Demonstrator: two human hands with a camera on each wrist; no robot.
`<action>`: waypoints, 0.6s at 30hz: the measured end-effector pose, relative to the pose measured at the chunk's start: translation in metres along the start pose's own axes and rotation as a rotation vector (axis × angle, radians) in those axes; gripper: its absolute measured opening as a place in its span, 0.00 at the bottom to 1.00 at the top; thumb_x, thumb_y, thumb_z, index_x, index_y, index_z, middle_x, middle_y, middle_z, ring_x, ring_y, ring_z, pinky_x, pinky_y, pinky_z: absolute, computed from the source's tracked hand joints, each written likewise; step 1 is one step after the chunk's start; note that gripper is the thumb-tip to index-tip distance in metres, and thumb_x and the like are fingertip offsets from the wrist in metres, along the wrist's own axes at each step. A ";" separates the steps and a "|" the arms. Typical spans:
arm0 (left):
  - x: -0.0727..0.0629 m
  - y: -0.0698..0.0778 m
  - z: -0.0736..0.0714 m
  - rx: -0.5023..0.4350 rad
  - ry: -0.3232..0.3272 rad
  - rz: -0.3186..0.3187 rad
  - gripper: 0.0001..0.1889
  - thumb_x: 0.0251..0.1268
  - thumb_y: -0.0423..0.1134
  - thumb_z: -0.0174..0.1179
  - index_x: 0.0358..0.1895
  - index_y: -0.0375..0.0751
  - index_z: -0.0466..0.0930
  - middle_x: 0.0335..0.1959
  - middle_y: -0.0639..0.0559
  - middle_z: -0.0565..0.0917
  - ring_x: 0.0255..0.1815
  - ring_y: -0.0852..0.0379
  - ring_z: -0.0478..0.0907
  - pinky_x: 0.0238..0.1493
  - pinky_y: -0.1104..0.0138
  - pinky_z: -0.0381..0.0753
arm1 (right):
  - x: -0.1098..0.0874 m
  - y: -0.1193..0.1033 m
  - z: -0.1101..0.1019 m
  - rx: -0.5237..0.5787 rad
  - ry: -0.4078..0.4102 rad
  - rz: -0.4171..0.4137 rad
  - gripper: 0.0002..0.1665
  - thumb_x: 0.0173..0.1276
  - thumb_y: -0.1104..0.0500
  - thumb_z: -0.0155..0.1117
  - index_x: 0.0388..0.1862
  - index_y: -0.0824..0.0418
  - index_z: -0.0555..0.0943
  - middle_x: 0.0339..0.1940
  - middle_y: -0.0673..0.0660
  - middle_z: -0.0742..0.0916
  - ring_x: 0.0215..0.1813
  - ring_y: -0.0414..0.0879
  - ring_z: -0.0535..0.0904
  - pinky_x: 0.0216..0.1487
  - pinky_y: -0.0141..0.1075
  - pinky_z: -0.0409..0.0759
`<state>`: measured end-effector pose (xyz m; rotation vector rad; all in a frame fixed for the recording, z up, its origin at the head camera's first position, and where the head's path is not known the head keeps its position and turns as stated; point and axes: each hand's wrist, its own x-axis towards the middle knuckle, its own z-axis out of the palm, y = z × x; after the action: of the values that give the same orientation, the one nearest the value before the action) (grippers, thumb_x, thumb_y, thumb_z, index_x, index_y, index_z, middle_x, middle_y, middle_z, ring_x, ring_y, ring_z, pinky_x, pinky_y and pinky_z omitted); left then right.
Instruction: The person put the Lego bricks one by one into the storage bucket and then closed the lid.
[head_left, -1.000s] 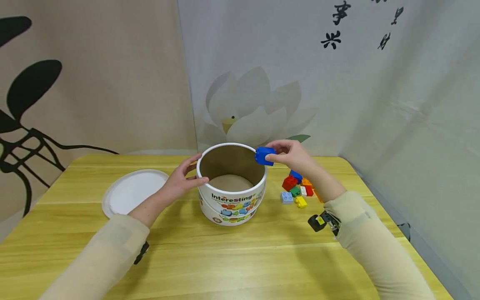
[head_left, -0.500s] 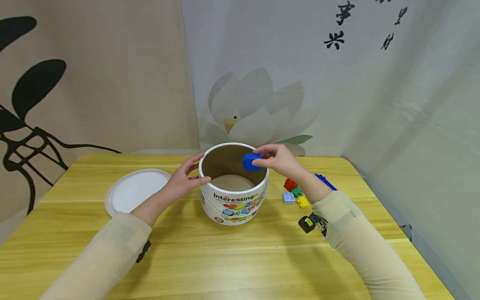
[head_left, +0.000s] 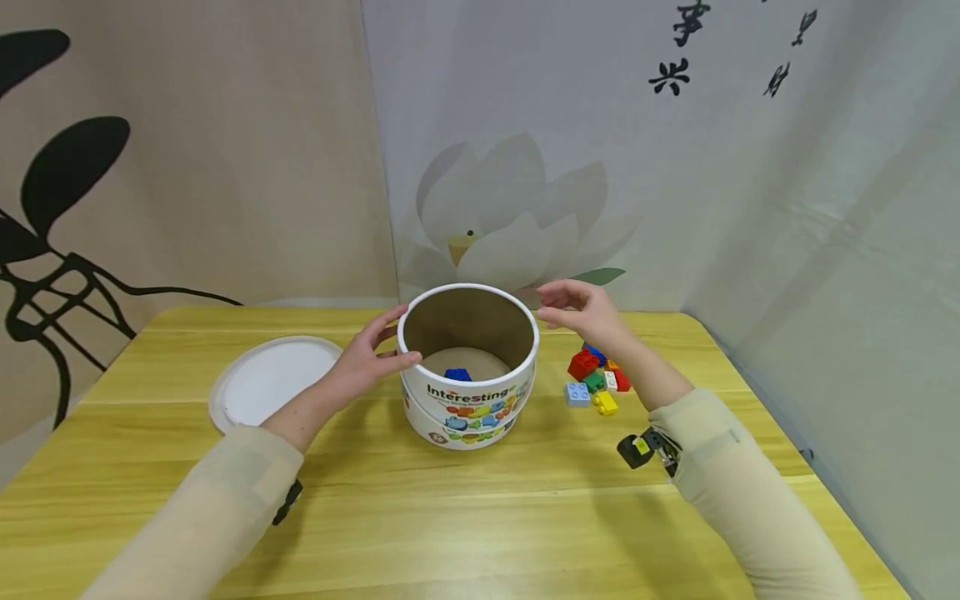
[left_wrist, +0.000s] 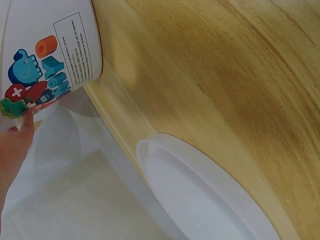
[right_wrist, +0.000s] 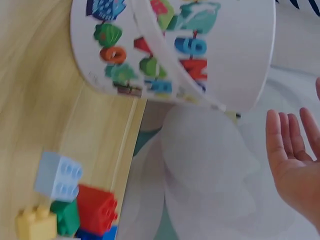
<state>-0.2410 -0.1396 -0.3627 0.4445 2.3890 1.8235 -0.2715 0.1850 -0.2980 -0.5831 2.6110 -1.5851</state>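
Observation:
A white bucket [head_left: 468, 417] with printed pictures stands on the table in the head view. My left hand [head_left: 367, 354] holds its left side, thumb over the rim and fingers along the outer wall. A fingertip of that hand shows against the printed wall in the left wrist view. Inside the bucket lies a blue toy brick [head_left: 457, 375], partly hidden by the front rim. My right hand [head_left: 581, 312] hovers just off the right rim, holding nothing. Its fingers are loosely extended in the right wrist view.
Several toy bricks lie in a pile right of the bucket, among them a red brick [head_left: 582, 364], a light blue brick [head_left: 577, 394] and a yellow brick [head_left: 604, 403]. A white round lid [head_left: 273, 375] lies flat to the left. A cloth backdrop [head_left: 525, 125] hangs behind the table.
My right hand carried the blue brick over the rim, released it into the bucket and moved back to the right. The left hand has stayed on the bucket.

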 end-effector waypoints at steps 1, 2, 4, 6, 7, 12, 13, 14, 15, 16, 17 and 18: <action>0.000 0.000 0.000 0.001 -0.002 0.003 0.40 0.61 0.37 0.62 0.74 0.44 0.49 0.74 0.42 0.52 0.73 0.40 0.53 0.67 0.48 0.64 | -0.002 0.004 -0.004 0.005 0.007 0.003 0.21 0.64 0.60 0.63 0.54 0.68 0.75 0.43 0.56 0.82 0.40 0.41 0.80 0.42 0.29 0.83; 0.000 0.000 0.000 0.000 -0.001 0.002 0.40 0.61 0.37 0.62 0.74 0.44 0.49 0.74 0.42 0.52 0.73 0.40 0.53 0.67 0.48 0.64 | -0.004 0.008 -0.009 0.003 0.011 0.009 0.21 0.65 0.60 0.62 0.55 0.68 0.75 0.45 0.56 0.82 0.41 0.41 0.80 0.42 0.28 0.83; 0.000 0.000 0.000 -0.001 0.000 0.000 0.40 0.61 0.37 0.61 0.74 0.44 0.49 0.74 0.42 0.52 0.73 0.40 0.53 0.67 0.49 0.64 | -0.009 0.016 -0.017 -0.008 0.018 0.028 0.22 0.66 0.59 0.61 0.56 0.67 0.74 0.47 0.59 0.81 0.41 0.41 0.79 0.41 0.26 0.82; -0.001 0.000 0.000 -0.003 -0.001 0.003 0.40 0.61 0.36 0.61 0.74 0.43 0.49 0.74 0.41 0.52 0.73 0.40 0.53 0.67 0.49 0.64 | -0.014 0.024 -0.023 -0.020 0.019 0.056 0.23 0.66 0.58 0.60 0.57 0.67 0.73 0.49 0.63 0.79 0.40 0.39 0.79 0.42 0.25 0.81; -0.001 0.000 -0.001 -0.004 -0.001 0.005 0.40 0.61 0.36 0.61 0.74 0.43 0.49 0.74 0.41 0.52 0.73 0.40 0.53 0.67 0.49 0.64 | -0.017 0.029 -0.025 -0.028 0.021 0.066 0.23 0.67 0.58 0.60 0.58 0.68 0.72 0.50 0.64 0.79 0.40 0.38 0.79 0.42 0.26 0.81; 0.000 -0.001 -0.001 -0.010 0.000 0.009 0.40 0.61 0.36 0.61 0.74 0.43 0.49 0.74 0.42 0.53 0.73 0.41 0.54 0.67 0.49 0.64 | -0.030 0.053 -0.029 -0.060 0.030 0.133 0.26 0.66 0.55 0.61 0.59 0.68 0.71 0.54 0.68 0.77 0.42 0.38 0.79 0.44 0.27 0.82; 0.001 -0.002 -0.001 -0.012 0.001 0.009 0.40 0.61 0.36 0.61 0.74 0.43 0.50 0.74 0.42 0.53 0.73 0.41 0.54 0.67 0.49 0.64 | -0.032 0.058 -0.029 -0.060 0.032 0.145 0.27 0.66 0.55 0.61 0.59 0.68 0.71 0.54 0.68 0.77 0.42 0.39 0.79 0.45 0.29 0.82; 0.001 -0.002 -0.001 -0.013 0.002 0.010 0.40 0.61 0.36 0.61 0.74 0.43 0.50 0.74 0.43 0.53 0.73 0.42 0.54 0.68 0.50 0.64 | -0.034 0.064 -0.029 -0.052 0.034 0.161 0.28 0.66 0.55 0.62 0.59 0.68 0.71 0.54 0.69 0.77 0.43 0.41 0.79 0.46 0.31 0.83; 0.001 -0.003 -0.001 -0.014 0.002 0.010 0.40 0.61 0.36 0.61 0.74 0.43 0.50 0.74 0.43 0.53 0.73 0.42 0.54 0.68 0.50 0.64 | -0.037 0.070 -0.028 -0.046 0.035 0.172 0.28 0.65 0.55 0.62 0.60 0.69 0.71 0.55 0.69 0.77 0.43 0.41 0.79 0.47 0.34 0.83; 0.001 -0.003 -0.001 -0.015 0.001 0.011 0.40 0.61 0.35 0.61 0.74 0.43 0.50 0.74 0.43 0.53 0.73 0.42 0.54 0.68 0.50 0.64 | -0.039 0.076 -0.027 -0.043 0.034 0.186 0.29 0.65 0.55 0.62 0.60 0.69 0.71 0.55 0.69 0.77 0.44 0.41 0.79 0.49 0.37 0.83; 0.001 -0.003 0.000 -0.020 -0.001 0.014 0.40 0.61 0.35 0.61 0.74 0.43 0.50 0.74 0.42 0.53 0.73 0.41 0.53 0.68 0.49 0.63 | -0.041 0.082 -0.027 -0.035 0.027 0.198 0.29 0.65 0.55 0.62 0.60 0.70 0.70 0.56 0.70 0.77 0.44 0.41 0.79 0.50 0.40 0.83; 0.001 -0.003 0.000 -0.027 -0.003 0.016 0.40 0.61 0.35 0.61 0.74 0.42 0.49 0.74 0.42 0.53 0.73 0.41 0.53 0.68 0.49 0.63 | -0.043 0.088 -0.026 -0.029 0.022 0.214 0.30 0.65 0.54 0.62 0.61 0.70 0.70 0.56 0.70 0.77 0.44 0.39 0.78 0.52 0.43 0.82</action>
<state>-0.2426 -0.1402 -0.3651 0.4648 2.3634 1.8579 -0.2635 0.2574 -0.3680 -0.2769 2.6124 -1.4988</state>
